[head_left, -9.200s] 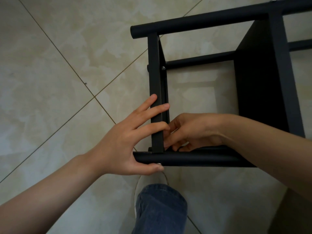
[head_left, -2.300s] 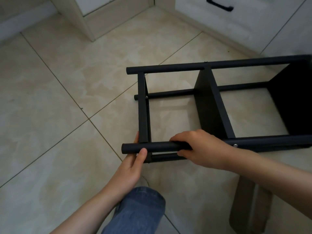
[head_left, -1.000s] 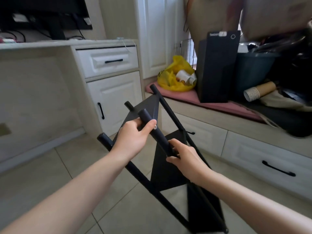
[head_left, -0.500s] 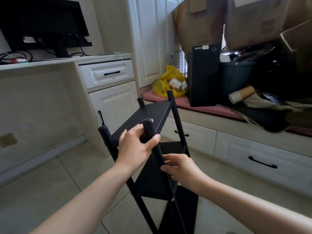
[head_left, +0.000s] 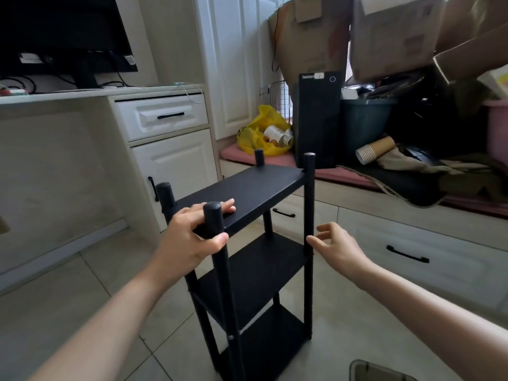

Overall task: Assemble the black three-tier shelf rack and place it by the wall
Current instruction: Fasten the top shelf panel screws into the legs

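The black three-tier shelf rack (head_left: 255, 193) stands upright on the tiled floor in the middle of the head view, its four round posts rising above the top shelf. My left hand (head_left: 192, 235) grips the near left edge of the top shelf, thumb under, fingers lying on the board beside the near post. My right hand (head_left: 335, 243) hovers open just right of the near right post, its fingertips almost touching the post at mid-shelf height and holding nothing.
White cabinet doors and drawers (head_left: 170, 160) stand behind the rack on the left, low drawers (head_left: 412, 251) on the right. A cluttered bench holds a black computer tower (head_left: 316, 122), a yellow bag (head_left: 261, 133), paper cups (head_left: 373, 152) and cardboard boxes (head_left: 393, 34). A monitor (head_left: 63, 37) sits on the desk.
The rack has swung from tilted to fully upright on the floor. My right hand has let go of the post and opened. My left hand shifted from the post top to the shelf edge.
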